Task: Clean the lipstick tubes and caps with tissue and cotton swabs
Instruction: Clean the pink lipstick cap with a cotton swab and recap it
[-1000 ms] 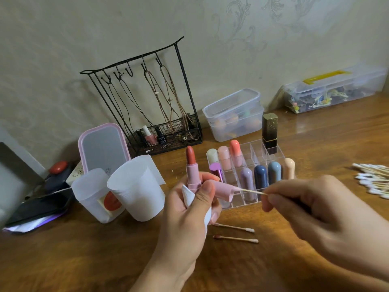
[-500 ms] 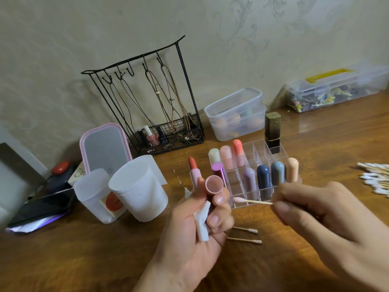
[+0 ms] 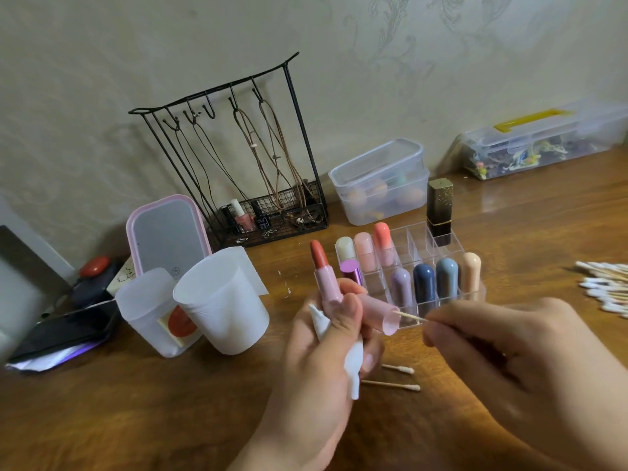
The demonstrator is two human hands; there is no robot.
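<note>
My left hand (image 3: 319, 345) grips three things at once: an open pink lipstick tube (image 3: 324, 277) standing upright with its red bullet out, the pink cap (image 3: 380, 312) lying sideways with its mouth to the right, and a folded white tissue (image 3: 351, 355) tucked against the palm. My right hand (image 3: 503, 348) pinches a cotton swab (image 3: 411, 317) whose tip is inside the cap's mouth. Two used swabs (image 3: 394, 379) lie on the wooden table below the hands.
A clear acrylic organizer (image 3: 441, 256) holds several capped lipsticks just behind my hands. Two white cups (image 3: 221, 300) stand at the left, a pile of clean swabs (image 3: 605, 287) at the right edge. A wire jewellery rack (image 3: 244, 164), mirror (image 3: 166, 232) and plastic boxes (image 3: 380, 181) line the wall.
The cap's mouth faced me half a second ago with the swab outside it. Now the cap is turned sideways again and the swab tip is back inside.
</note>
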